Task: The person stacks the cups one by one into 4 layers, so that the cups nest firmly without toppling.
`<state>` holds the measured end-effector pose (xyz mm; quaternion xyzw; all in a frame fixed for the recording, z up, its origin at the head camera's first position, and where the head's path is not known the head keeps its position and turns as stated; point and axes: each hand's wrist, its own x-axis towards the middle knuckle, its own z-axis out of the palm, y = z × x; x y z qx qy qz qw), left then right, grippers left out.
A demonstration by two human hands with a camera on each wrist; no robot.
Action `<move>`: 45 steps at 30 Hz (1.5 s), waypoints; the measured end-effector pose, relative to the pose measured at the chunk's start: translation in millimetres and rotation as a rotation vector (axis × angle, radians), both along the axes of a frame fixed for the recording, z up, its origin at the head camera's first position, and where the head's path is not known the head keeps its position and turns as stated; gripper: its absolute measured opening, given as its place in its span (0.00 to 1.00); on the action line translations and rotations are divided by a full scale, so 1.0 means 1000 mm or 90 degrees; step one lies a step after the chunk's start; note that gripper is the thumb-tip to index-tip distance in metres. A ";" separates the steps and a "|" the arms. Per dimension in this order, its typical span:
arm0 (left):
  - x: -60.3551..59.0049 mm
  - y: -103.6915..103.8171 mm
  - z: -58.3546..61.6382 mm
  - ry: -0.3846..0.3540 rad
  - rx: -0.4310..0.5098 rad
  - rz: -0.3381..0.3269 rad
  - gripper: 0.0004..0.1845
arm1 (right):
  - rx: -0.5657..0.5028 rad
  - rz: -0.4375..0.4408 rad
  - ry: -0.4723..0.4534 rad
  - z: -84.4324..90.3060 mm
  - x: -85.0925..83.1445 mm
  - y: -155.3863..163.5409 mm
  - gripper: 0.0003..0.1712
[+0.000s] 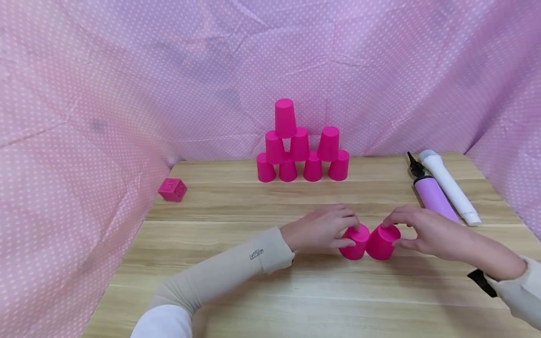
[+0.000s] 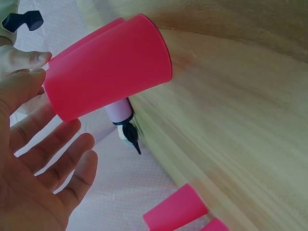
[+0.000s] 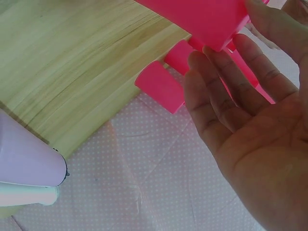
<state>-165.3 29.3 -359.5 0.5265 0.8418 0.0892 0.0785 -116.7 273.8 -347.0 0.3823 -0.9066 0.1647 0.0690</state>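
Pink plastic, smooth and matte, makes up every cup here: each is a tapered cone with a flat base, standing mouth down on the table [image 1: 236, 281], whose pale wood grain runs side to side. 2 of them sit touching each other near the front edge. The left hand [image 1: 318, 230] has its thumb and fingertips curled round the left cup [image 1: 355, 243], grasping it at the sides and base; the right hand [image 1: 427, 232] grasps the right cup [image 1: 382, 241] the same way, thumb in front, fingers over the top. From the left wrist the left cup [image 2: 108, 67] shows as a plain, unribbed wall with a thin rolled rim, the fingers [image 2: 57, 159] spread beside it. Whether anything lies under either cup cannot be told. Farther back, against the dotted pink cloth [image 1: 127, 70], stands a stack [image 1: 301, 145] of 8 such cups in 3 tiers. A soft-edged pink cube [image 1: 172, 189] lies at the left edge. At the right lie a lilac cylinder pump [image 1: 433, 195] with a black nozzle and a white tube [image 1: 450, 185], side by side.
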 end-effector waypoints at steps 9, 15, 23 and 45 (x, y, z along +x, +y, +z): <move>0.001 0.002 -0.009 -0.031 0.046 0.016 0.25 | -0.003 0.008 0.001 -0.002 0.000 -0.003 0.23; 0.001 0.002 -0.010 -0.034 0.053 0.015 0.25 | 0.007 -0.005 -0.003 -0.003 -0.001 -0.003 0.23; 0.000 0.002 -0.012 -0.031 0.059 0.019 0.26 | -0.019 0.026 0.022 -0.002 -0.002 -0.003 0.23; -0.023 -0.054 0.029 0.044 0.211 0.056 0.21 | -0.130 0.056 0.091 0.011 -0.020 -0.021 0.24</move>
